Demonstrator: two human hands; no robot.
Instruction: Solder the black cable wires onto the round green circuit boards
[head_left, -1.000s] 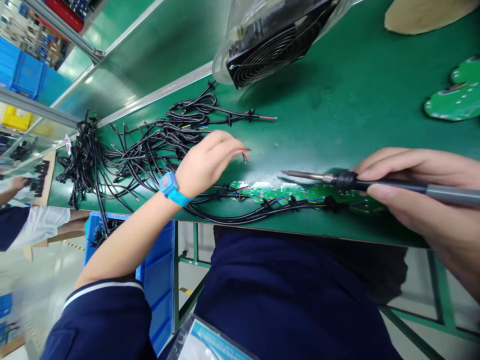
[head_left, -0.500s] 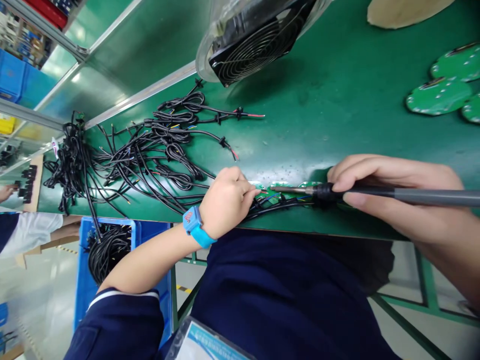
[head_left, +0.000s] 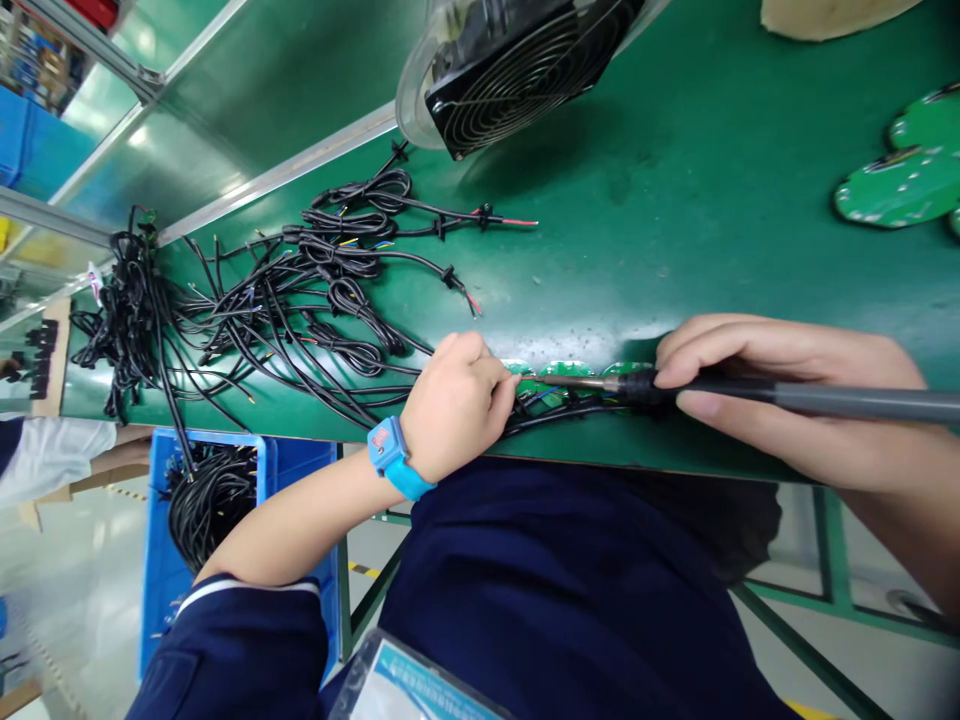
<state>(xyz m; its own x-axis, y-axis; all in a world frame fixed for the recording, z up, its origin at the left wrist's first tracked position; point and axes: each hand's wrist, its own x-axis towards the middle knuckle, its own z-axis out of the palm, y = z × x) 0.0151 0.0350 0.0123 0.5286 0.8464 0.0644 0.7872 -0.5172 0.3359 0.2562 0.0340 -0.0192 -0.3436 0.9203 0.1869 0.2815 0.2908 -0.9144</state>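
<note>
My left hand (head_left: 461,400), with a blue watch (head_left: 388,447) on the wrist, pinches a thin wire end at the near edge of the bench. In my right hand (head_left: 780,390) is a soldering iron (head_left: 825,397), held like a pen. Its metal tip points left and reaches close to my left fingertips, over a row of small green circuit boards (head_left: 566,370). Whether the tip touches the wire or board is too small to tell. Black cables (head_left: 536,420) lie along the boards' near side.
Coiled black cables (head_left: 352,250) spread over the green bench (head_left: 675,230) at left. A fan (head_left: 525,75) stands at the back, and round green boards (head_left: 892,185) lie at far right. A blue bin (head_left: 266,480) holds more cables. Another person's arm (head_left: 120,455) shows at far left.
The soldering iron's tip has moved left, closer to my left fingertips. My left hand keeps its pinch in nearly the same place. The view has shifted slightly.
</note>
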